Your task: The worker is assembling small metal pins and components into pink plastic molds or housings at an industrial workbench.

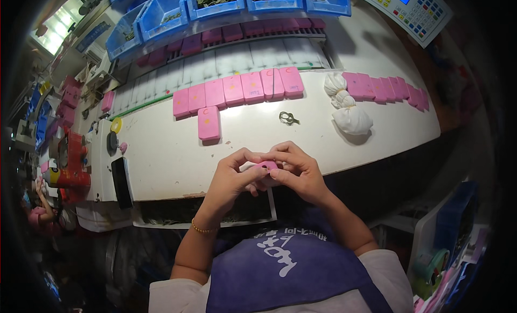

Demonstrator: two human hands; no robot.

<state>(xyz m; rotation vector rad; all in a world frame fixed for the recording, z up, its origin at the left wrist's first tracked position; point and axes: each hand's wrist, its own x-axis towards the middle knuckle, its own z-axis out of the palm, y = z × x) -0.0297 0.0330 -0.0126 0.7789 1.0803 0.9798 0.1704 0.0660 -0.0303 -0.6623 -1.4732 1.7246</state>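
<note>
Close to the table's front edge, my left hand (235, 173) and my right hand (299, 174) meet around a small pink rubber mold (269, 165). Fingers and thumbs of both hands press on it, and it looks bent between them, with a dark spot on its top. Most of the mold is hidden by my fingers. Beyond my hands lies a small dark green looped piece (289, 118). To its left is a single pink mold (209, 124), below a slanting row of pink molds (233, 91).
White tied cloth pouches (352, 120) sit at the right, beside another line of pink molds (379, 88). Blue bins (272, 5) of small pieces stand at the back. A dark flat device (121, 182) lies at the left edge. A keypad panel (409, 11) is at the far right.
</note>
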